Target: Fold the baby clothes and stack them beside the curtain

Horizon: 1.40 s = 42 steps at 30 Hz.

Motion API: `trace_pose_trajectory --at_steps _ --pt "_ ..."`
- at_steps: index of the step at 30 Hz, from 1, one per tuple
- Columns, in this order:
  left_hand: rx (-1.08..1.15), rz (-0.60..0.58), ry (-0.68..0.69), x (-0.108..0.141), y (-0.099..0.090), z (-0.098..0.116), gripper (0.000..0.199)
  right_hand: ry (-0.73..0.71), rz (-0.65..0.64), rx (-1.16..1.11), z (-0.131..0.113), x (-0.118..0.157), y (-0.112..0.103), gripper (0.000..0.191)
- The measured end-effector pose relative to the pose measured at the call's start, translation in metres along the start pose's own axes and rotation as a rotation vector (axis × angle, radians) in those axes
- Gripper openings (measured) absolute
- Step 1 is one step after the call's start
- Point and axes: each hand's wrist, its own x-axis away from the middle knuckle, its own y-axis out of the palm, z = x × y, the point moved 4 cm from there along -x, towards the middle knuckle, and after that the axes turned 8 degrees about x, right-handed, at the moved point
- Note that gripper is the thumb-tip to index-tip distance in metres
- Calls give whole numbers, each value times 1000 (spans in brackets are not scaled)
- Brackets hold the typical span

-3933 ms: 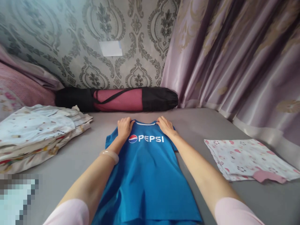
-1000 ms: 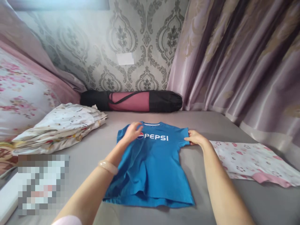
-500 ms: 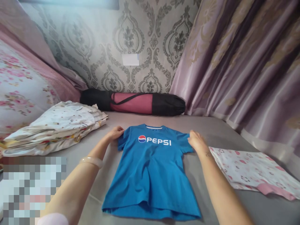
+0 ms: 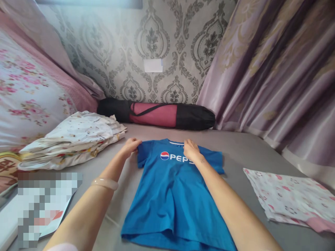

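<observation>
Two bare forearms reach forward over the blue T-shirt (image 4: pixel 162 195), spread flat on the grey sheet (image 4: pixel 232 150). At its far end, the left hand (image 4: pixel 133 145) pinches the sleeve edge, wrist angled inward, while the right hand (image 4: pixel 191 148) lies palm down, fingers curled at the collar; whether it grips fabric, I cannot tell.

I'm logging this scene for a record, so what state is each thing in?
Blue T-shirt: spread out, front up, lightly wrinkled
White clothes at left: piled, loosely layered
Heart-print cloth: folded, lying flat
Black-and-pink bag: lying on its side
Purple curtain: hanging in folds
</observation>
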Motion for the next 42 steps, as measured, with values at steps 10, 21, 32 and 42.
trace_pose_trajectory --at_steps 10,21,32,42 --pt "98 -158 -211 -3 -2 -8 29 -326 -19 -183 -95 -16 19 53" --pt "164 -606 115 18 -11 3 38 -277 0 -191 -95 -16 35 62" --pt "52 -36 277 -2 4 -9 32 -283 51 -133 -98 -12 35 60" --pt "-773 106 458 -2 -23 -20 37 -287 81 -129 -100 -9 34 62"
